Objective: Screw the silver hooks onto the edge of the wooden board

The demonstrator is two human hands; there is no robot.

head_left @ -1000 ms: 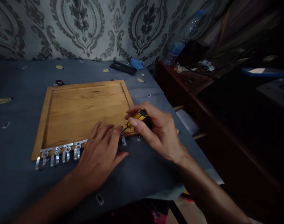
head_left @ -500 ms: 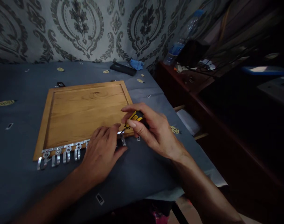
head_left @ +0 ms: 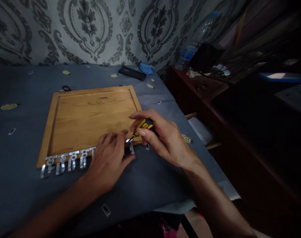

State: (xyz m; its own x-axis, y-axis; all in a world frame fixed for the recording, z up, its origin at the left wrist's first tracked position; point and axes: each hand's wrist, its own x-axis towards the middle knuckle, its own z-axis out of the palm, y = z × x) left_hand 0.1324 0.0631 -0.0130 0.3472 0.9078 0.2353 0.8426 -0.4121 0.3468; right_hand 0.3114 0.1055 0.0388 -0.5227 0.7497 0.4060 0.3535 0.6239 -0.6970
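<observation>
A framed wooden board (head_left: pixel 96 115) lies on the dark grey-blue cloth. Along its near edge runs a metal hook rail (head_left: pixel 73 159) with several silver hooks. My left hand (head_left: pixel 108 158) rests over the right part of the rail, thumb and fingers around its edge, pressing on it and hiding some hooks. A black and yellow screwdriver (head_left: pixel 146 124) is held between the thumb and fingers of my right hand (head_left: pixel 162 138). Its tip points down at the rail's right end, just beside my left fingertips; the screw itself is too small to make out.
At the far side of the cloth (head_left: pixel 165 185) lie a black case (head_left: pixel 132 73) and a crumpled blue item (head_left: pixel 147 68). To the right, a dark red wooden desk (head_left: pixel 180 77) bears a plastic bottle (head_left: pixel 188 53) and cables. A patterned curtain (head_left: pixel 125 29) hangs behind.
The view has shifted slightly, so the board and far items appear a little to the right. Both hands keep nearly the same places, the screwdriver still at the rail's right end.
</observation>
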